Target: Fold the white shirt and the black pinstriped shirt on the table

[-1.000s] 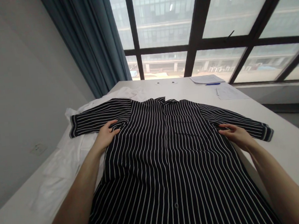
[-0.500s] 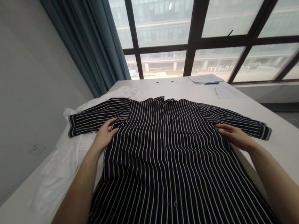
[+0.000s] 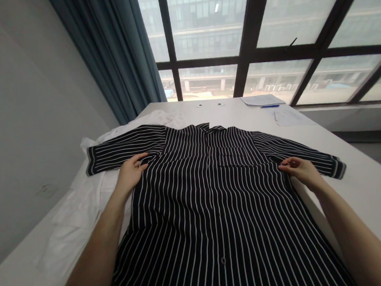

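While lying spread front side up across a white table (image 3: 376,202), shows as a black shirt (image 3: 188,196) with thin white stripes, with its collar toward the window and its lower part cut off by the bottom edge of the view. Grips a gather of its cloth with the left hand (image 3: 131,172), between thumb and forefinger, at the side just below the armpit. Pinches the opposite side in the same way with the right hand (image 3: 301,171), below the other armpit, with thumb and fingertips close together.

On the right half of the shirt front, has a flat chest pocket (image 3: 233,159) crossed by level creases, with its inside hidden. Lower down the front strip, bears a small round button (image 3: 223,260). Extends to the left in one sleeve (image 3: 127,146) lying over crumpled white cloth (image 3: 76,211), and to the right in another sleeve (image 3: 298,151) resting on the tabletop.

Farther back on the table, toward the right: papers (image 3: 262,100), with a blue pen (image 3: 270,106) just beside their near edge, and a pale sheet (image 3: 293,117) closer in. Behind: a large window (image 3: 202,17) in dark frames, with a long blue curtain (image 3: 112,47) at its left, next to a grey wall (image 3: 24,108) holding a socket plate (image 3: 46,190).
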`<state>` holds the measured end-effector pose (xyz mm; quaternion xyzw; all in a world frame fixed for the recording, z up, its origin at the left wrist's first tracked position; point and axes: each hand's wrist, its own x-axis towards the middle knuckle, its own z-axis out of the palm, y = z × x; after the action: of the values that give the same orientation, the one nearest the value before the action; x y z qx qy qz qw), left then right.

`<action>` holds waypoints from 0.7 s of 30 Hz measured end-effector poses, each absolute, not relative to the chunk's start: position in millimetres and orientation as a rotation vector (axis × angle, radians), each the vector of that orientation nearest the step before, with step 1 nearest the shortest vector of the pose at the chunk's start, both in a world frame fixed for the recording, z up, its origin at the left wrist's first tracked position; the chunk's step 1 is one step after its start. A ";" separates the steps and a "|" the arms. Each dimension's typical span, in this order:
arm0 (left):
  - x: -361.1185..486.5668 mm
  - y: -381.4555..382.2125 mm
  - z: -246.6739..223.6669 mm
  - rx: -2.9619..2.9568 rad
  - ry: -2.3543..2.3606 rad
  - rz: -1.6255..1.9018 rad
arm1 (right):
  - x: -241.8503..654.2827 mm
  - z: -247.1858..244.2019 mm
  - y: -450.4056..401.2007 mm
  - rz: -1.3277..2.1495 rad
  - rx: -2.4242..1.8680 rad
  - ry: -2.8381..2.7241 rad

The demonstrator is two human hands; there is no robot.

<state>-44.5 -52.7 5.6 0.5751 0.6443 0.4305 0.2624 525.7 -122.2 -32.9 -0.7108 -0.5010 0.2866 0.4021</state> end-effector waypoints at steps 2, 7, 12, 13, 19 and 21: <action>-45.8 -52.6 4.3 1.563 1.728 1.127 | 527.2 -33.6 -121.9 0.700 -1.838 -1.288; -44.6 -54.0 6.5 1.625 1.604 1.040 | 529.4 -37.4 -113.5 0.508 -1.960 -1.331; -41.1 -56.2 14.2 1.743 1.569 1.028 | 521.9 -46.1 -108.3 0.467 -1.892 -1.352; -41.0 -56.3 15.3 1.781 1.585 1.005 | 519.2 -47.1 -109.2 0.499 -1.856 -1.374; -42.9 -54.3 15.0 1.857 1.669 0.839 | 510.6 -46.8 -115.8 0.630 -1.672 -1.479; -43.6 -53.7 13.8 1.845 1.696 0.838 | 513.0 -48.0 -115.7 0.595 -1.682 -1.461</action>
<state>-43.6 -53.7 13.8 0.6765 0.6220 0.3074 0.2469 513.0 -115.7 -48.0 -0.6668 -0.5790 0.2357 0.4057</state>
